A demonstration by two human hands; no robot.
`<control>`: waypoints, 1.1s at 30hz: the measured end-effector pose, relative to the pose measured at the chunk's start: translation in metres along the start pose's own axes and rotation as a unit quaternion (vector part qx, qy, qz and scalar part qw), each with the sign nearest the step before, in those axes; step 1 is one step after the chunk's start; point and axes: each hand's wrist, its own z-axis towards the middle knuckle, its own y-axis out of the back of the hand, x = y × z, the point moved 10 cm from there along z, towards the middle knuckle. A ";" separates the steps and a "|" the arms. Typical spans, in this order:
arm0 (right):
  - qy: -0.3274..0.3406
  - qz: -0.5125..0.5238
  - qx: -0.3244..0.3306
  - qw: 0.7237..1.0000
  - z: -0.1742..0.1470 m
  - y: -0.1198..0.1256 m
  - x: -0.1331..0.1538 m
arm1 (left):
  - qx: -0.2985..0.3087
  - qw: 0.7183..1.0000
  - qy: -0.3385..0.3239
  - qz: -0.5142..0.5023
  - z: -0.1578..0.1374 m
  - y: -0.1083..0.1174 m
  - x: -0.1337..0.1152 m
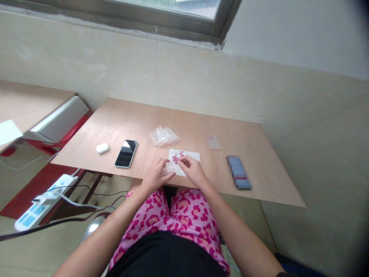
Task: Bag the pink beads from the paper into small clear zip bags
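Observation:
Several small red-pink beads (176, 157) lie in a cluster on a white sheet of paper (195, 157) near the table's front edge. My left hand (158, 174) is at the sheet's left side, its thumb and fingers closed on a small clear plastic bag (170, 167). At the beads' right edge is my right hand (192, 169), with thumb and fingertips pinched together; whatever lies between them is too small to make out. Behind the sheet, a pile of clear plastic bags (164, 136) rests on the table. One flat bag (213, 142) with some pink at its top lies farther right.
On the wooden table (138, 115), a phone (126, 154) and a white earbud case (102, 148) lie to the left. A blurred-out, phone-shaped object (239, 173) is at the right. A power strip (43, 204) with cables sits below the table's left side. The wall borders the back.

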 end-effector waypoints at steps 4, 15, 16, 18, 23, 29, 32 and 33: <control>0.040 -0.018 0.052 0.998 -0.007 -0.017 0.022 | 0.013 0.997 -0.042 0.063 -0.001 -0.004 -0.007; 0.039 -0.003 0.128 0.991 -0.011 -0.025 0.026 | 0.012 0.997 -0.029 0.071 -0.001 -0.004 0.001; 0.043 -0.006 0.140 0.989 -0.012 -0.028 0.028 | 0.013 0.997 -0.027 0.069 -0.001 -0.005 0.002; 0.042 -0.011 0.145 0.988 -0.012 -0.029 0.028 | 0.016 0.998 -0.022 0.061 -0.002 -0.007 0.005; -0.008 0.003 0.112 0.994 -0.007 -0.015 0.014 | 0.023 0.999 0.026 -0.032 0.000 -0.012 0.012; -0.048 0.133 0.083 0.986 -0.004 -0.013 0.000 | 0.028 0.952 0.163 -0.259 0.002 -0.017 0.031; -0.067 0.173 0.075 0.980 -0.003 -0.015 -0.007 | 0.025 0.931 0.211 -0.297 0.001 -0.017 0.039; -0.074 0.174 0.082 0.978 -0.003 -0.017 -0.009 | 0.025 0.927 0.215 -0.305 0.000 -0.017 0.039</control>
